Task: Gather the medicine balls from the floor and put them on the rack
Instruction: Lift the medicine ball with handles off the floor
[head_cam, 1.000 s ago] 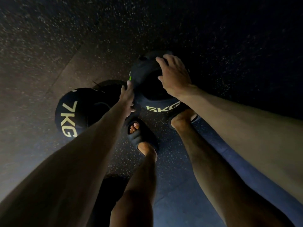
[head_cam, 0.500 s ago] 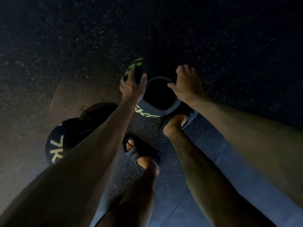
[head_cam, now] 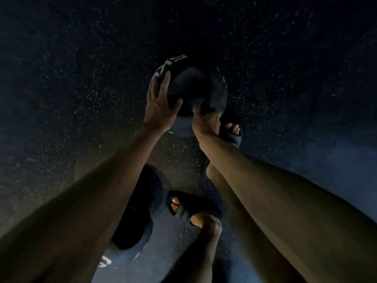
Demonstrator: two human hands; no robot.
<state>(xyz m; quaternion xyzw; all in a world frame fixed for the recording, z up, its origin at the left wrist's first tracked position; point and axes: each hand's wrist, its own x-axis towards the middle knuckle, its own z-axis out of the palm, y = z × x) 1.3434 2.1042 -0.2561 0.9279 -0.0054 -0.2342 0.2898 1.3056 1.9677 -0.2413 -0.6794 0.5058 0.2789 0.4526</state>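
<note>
A person holds a dark medicine ball (head_cam: 189,88) with 2 hands, up at 12 o'clock from the middle of the view. It has white letters on its top left side and small green marks. The left hand (head_cam: 161,107) is on the ball's 8 o'clock side, fingers spread wide and bent round it, thumb under. The right hand (head_cam: 206,121) grips the ball at 5 o'clock with its thumb pressed on the ball; its fingers go under the ball, out of sight. I cannot tell if the ball touches the dark speckled floor (head_cam: 81,99). Just beside the ball at 4 o'clock is the right sandal (head_cam: 232,135). The left sandal (head_cam: 191,209) is at 6 o'clock. The other ball (head_cam: 136,217) lies on the floor at 7 o'clock, partly hidden by the left arm.
</note>
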